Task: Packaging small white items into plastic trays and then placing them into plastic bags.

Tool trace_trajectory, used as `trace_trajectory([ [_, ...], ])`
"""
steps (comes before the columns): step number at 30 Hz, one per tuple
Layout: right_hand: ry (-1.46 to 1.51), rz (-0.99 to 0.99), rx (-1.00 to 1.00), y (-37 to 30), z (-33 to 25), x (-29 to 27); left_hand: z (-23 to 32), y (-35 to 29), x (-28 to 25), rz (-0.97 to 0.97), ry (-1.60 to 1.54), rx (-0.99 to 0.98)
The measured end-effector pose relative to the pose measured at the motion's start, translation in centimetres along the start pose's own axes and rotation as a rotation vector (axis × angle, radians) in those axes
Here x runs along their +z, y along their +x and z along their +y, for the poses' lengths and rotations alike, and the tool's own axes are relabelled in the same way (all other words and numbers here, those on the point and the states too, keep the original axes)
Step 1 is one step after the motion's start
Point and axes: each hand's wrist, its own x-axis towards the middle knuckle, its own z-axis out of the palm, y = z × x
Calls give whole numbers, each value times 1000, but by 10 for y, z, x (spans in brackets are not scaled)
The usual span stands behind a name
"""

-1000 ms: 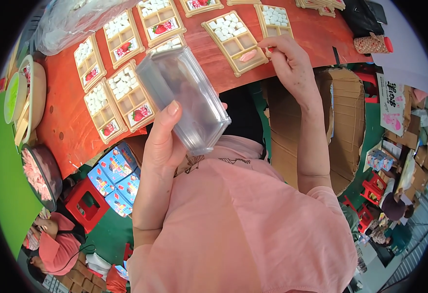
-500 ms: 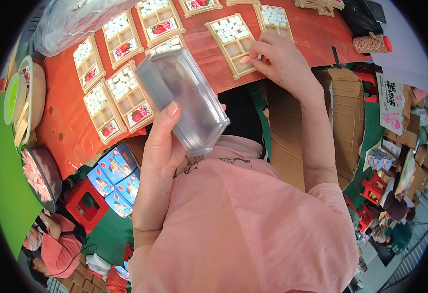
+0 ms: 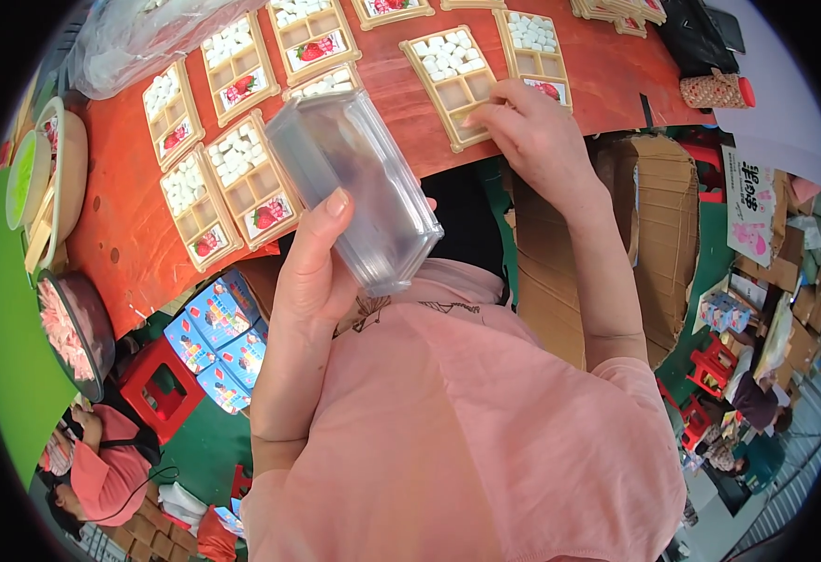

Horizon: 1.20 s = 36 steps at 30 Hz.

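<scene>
My left hand (image 3: pixel 312 253) is closed around a stack of clear plastic lids (image 3: pixel 359 187), held tilted in front of my chest. At the table's front edge lies a beige compartment tray (image 3: pixel 453 94) with white marshmallow-like pieces (image 3: pixel 446 53) in its far section. My right hand (image 3: pixel 532 136) is over the near end of that tray, fingers bent and fingertips together in a near compartment. Whatever they hold is hidden behind the fingers. Just right of it, another filled tray (image 3: pixel 548 66) carries a strawberry-printed packet (image 3: pixel 546 91).
Several similar filled trays (image 3: pixel 263 192) stand on the red table (image 3: pixel 120 234) at left. A plastic bag (image 3: pixel 139 56) lies at the far left. A basin of pink pieces (image 3: pixel 66 328) and a red stool (image 3: pixel 160 389) are beside the table. Cardboard (image 3: pixel 663 234) stands at right.
My right hand has shifted slightly down and left over the tray. The red bit seen between its fingers is out of sight. My left hand keeps its hold on the lids.
</scene>
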Motion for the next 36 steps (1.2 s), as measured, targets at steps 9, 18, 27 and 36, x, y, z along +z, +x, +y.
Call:
trace_trajectory([
  [9,145,-90,130,-9,-6,-18,1,0,3,9,28,24],
  [18,98,-19,209,-23,-17,0,-2,-1,3,25,33,5],
  [27,312,106,410,-23,-15,-3,-5,0,4,5,24,-20],
  [36,547,136,509,-10,-17,-7,-9,0,3,-6,-17,-47],
])
